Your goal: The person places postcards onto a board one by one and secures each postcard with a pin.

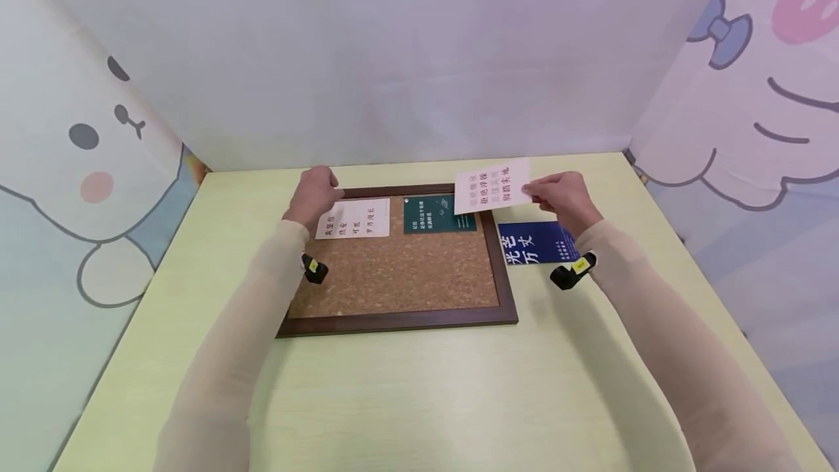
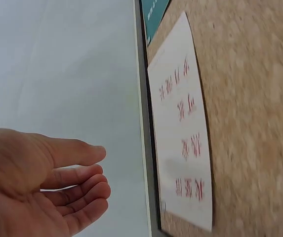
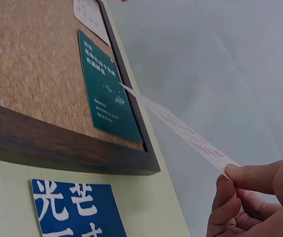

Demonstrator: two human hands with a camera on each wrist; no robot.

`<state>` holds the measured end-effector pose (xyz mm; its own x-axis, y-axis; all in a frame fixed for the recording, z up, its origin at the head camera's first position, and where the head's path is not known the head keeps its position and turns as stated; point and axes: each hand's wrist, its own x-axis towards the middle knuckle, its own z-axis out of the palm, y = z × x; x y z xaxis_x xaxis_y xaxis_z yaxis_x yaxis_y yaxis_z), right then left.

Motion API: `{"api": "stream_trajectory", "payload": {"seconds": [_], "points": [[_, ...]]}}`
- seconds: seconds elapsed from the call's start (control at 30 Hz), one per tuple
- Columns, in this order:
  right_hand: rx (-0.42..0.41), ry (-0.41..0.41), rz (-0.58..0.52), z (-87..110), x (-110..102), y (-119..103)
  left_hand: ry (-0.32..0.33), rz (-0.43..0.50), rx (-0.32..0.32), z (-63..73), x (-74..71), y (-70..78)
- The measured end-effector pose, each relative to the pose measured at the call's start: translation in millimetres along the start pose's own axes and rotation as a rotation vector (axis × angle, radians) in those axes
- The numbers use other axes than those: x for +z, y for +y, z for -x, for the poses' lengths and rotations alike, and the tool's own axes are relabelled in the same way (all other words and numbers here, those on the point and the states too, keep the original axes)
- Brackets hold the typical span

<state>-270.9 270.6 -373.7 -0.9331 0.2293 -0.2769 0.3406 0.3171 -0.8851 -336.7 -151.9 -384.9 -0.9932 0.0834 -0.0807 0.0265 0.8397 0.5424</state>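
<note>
A cork board (image 1: pixel 393 275) in a dark wooden frame lies on the table. My right hand (image 1: pixel 562 195) pinches a pale card (image 1: pixel 488 188) with printed characters by its right edge, raised over the board's top right corner. Beneath it, a dark green card (image 1: pixel 419 217) on the cork is partly covered in the head view. A white card with red characters (image 2: pixel 181 143) lies at the board's upper left, a small pin at its corner. My left hand (image 2: pixel 47 182) hovers beside that card near the frame's top left, its fingers loosely curled and holding nothing.
A dark blue card (image 1: pixel 537 242) with white characters lies on the pale table (image 1: pixel 419 392), right of the board. Behind the table hangs a plain light curtain (image 1: pixel 367 57). Cartoon-printed sheets (image 1: pixel 72 188) stand at both sides. A small black camera sits at each wrist.
</note>
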Motion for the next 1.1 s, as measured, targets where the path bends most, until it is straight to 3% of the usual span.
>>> {"api": "stream_trajectory", "payload": {"seconds": [0.23, 0.53, 0.73, 0.97, 1.1], "points": [[-0.010, -0.031, -0.007, 6.2, 20.8, -2.3, 0.020, -0.027, -0.013, 15.9, -13.9, -28.1], [-0.022, -0.080, -0.026, 13.7, 48.8, -7.6, -0.005, -0.057, -0.100, 27.0, -27.7, -69.1], [-0.021, -0.098, -0.033, 21.0, 68.4, -14.2, -0.057, -0.090, -0.104, 36.7, -33.7, -87.4], [-0.007, -0.124, -0.044, 26.8, 89.5, -19.2, -0.162, -0.127, -0.106, 42.0, -32.1, -107.6], [-0.023, -0.143, -0.062, 29.6, 101.6, -21.1, -0.202, -0.146, -0.062, 44.4, -32.2, -117.3]]}}
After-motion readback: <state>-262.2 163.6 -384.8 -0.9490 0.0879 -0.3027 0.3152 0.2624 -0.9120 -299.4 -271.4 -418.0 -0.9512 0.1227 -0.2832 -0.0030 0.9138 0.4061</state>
